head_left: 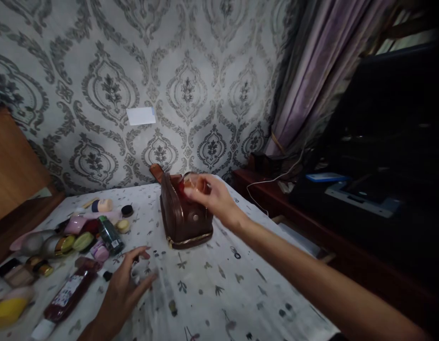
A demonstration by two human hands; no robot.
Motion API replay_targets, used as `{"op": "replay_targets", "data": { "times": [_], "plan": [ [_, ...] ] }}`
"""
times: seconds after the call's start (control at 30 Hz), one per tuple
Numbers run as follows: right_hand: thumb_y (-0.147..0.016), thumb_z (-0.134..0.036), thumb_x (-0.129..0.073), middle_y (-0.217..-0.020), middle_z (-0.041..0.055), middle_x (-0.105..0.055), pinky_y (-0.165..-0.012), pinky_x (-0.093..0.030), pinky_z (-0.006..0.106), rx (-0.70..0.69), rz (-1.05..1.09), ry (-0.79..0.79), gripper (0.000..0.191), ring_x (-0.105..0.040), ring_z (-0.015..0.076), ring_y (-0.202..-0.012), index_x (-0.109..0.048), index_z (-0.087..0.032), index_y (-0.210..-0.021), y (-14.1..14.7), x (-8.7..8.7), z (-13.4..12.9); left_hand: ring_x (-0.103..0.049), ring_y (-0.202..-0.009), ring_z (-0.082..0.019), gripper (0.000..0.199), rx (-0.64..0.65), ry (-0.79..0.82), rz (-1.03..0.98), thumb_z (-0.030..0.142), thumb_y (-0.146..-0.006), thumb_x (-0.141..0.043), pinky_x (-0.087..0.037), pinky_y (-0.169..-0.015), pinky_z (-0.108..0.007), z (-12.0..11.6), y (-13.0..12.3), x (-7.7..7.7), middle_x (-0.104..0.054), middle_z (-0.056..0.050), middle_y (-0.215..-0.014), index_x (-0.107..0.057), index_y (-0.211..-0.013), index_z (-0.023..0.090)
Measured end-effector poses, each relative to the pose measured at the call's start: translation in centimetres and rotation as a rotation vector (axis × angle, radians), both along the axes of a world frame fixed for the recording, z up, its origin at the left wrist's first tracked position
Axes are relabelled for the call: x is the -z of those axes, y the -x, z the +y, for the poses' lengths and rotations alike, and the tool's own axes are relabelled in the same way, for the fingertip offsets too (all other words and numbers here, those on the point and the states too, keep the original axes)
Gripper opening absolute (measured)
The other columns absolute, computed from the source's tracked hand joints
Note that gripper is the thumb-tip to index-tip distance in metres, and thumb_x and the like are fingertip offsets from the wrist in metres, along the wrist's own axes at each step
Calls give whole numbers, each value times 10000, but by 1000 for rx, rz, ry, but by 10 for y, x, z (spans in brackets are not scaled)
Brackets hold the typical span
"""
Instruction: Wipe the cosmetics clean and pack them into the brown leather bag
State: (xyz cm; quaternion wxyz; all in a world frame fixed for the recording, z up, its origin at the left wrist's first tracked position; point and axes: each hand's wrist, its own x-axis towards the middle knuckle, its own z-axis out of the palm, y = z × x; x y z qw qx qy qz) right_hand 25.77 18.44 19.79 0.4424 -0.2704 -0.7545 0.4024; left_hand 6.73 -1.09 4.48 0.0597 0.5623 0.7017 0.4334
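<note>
A brown leather toiletry bag (185,227) with a gold zipper stands upright on the patterned cloth. My right hand (207,192) is at the top of the bag, its fingers closed around a small, shiny red object (183,187). Most of that object is covered by the fingers, so its kind is unclear. Left of and nearer than the bag, my left hand (125,289) hovers over the cloth, blurred, with fingers curved and apart. Beside it lie a dark red bottle with a white cap (68,293) and a dark green bottle (111,234).
Several cosmetic bottles and jars crowd the left side, among them a yellow bottle (8,310), a black lid (127,210) and a cream-coloured jar (123,226). A wooden panel (16,166) borders the left. Rightward are a white cable (276,179) and a large black screen (379,137).
</note>
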Motion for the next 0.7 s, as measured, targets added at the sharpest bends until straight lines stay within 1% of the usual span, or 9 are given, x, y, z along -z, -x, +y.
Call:
{"op": "replay_targets", "data": {
  "times": [0.07,0.1,0.13,0.23,0.3,0.4,0.47,0.53,0.7],
  "plan": [
    [-703,-453,-759,-708,-20,-584,-668,-438,288,192,-243,-141,339,-564,157,-692,-549,-187,-726,13,-14,35,-702,-1027,-274,357,49,10,60,443,-885,-577,-570,-898,-407,3,3,2,-712,-51,-1067,-561,-1184,250],
    [-720,-442,-752,-743,-5,-607,-674,-441,284,248,-400,-188,323,-581,165,-719,-582,-175,-786,22,-16,49,-715,-997,-260,331,71,13,92,429,-896,-564,-580,-883,-384,5,3,4,-722,-46,-1056,-572,-1174,249],
    [-754,-439,-732,-789,12,-634,-688,-450,276,260,-573,-202,313,-605,172,-762,-606,-168,-845,33,-16,61,-727,-965,-246,308,89,13,127,416,-905,-555,-591,-861,-360,6,4,5,-731,-42,-1041,-582,-1161,248],
    [-739,-349,-789,-876,62,-677,-712,-484,275,219,-786,-168,288,-653,206,-852,-652,-138,-878,66,-2,81,-747,-902,-210,284,154,-32,248,395,-928,-534,-610,-774,-278,7,4,7,-752,-40,-1002,-593,-1159,239],
    [-807,-320,-755,-974,72,-680,-755,-526,309,169,-904,-148,272,-661,205,-896,-658,-128,-973,86,11,88,-749,-899,-184,275,210,-83,329,383,-946,-523,-606,-766,-237,8,5,9,-758,-38,-1002,-588,-1171,239],
    [-926,-330,-639,-1136,70,-646,-818,-560,379,96,-1060,-161,283,-653,205,-981,-618,-163,-1154,109,29,96,-748,-907,-161,265,249,-117,430,372,-951,-535,-597,-791,-205,8,7,13,-763,-32,-1013,-587,-1178,247],
    [-939,-339,-622,-1198,76,-625,-848,-558,394,76,-1129,-205,312,-642,218,-1033,-598,-186,-1209,119,39,102,-748,-923,-166,283,239,-134,489,372,-955,-527,-599,-786,-200,9,10,17,-765,-41,-1035,-584,-1203,246],
    [-944,-341,-612,-1232,84,-613,-871,-552,405,86,-1181,-272,316,-632,222,-1056,-594,-193,-1223,125,48,109,-745,-940,-170,299,242,-130,526,356,-961,-510,-599,-793,-201,9,13,20,-763,-45,-1063,-582,-1231,251],
    [-952,-343,-596,-1278,105,-592,-908,-539,443,125,-1289,-463,334,-618,230,-1079,-586,-175,-1240,129,67,124,-733,-949,-157,296,305,-73,544,315,-952,-513,-581,-826,-180,10,20,23,-757,-25,-1072,-600,-1233,278]
  ]
}}
